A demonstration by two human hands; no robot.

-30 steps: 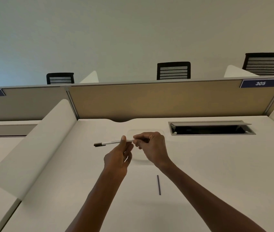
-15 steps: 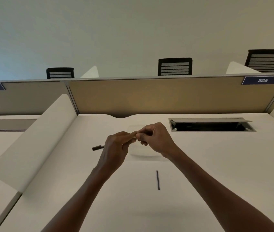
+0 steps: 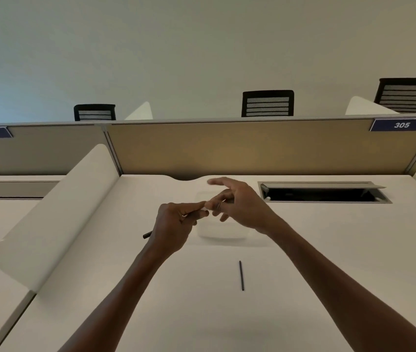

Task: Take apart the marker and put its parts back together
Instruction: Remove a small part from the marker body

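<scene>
My left hand (image 3: 173,224) is closed around the marker (image 3: 147,235); only its dark end sticks out to the left below the hand, the rest is hidden in the fist. My right hand (image 3: 237,204) is just to the right, its thumb and a fingertip pinched at the marker's near end where both hands meet, the other fingers spread apart. Whether it holds a small part there I cannot tell. A thin dark rod (image 3: 241,275), the marker's inner piece, lies alone on the white desk (image 3: 328,262) nearer to me.
A clear flat tray (image 3: 223,233) lies on the desk under the hands. An open cable hatch (image 3: 323,194) is at the back right. A white curved divider (image 3: 57,212) rises at left, a tan partition (image 3: 252,148) behind.
My left hand slid along the marker and covered its white barrel, leaving only the dark end showing. My right hand's fingers spread out while its pinch stayed at the marker's near end.
</scene>
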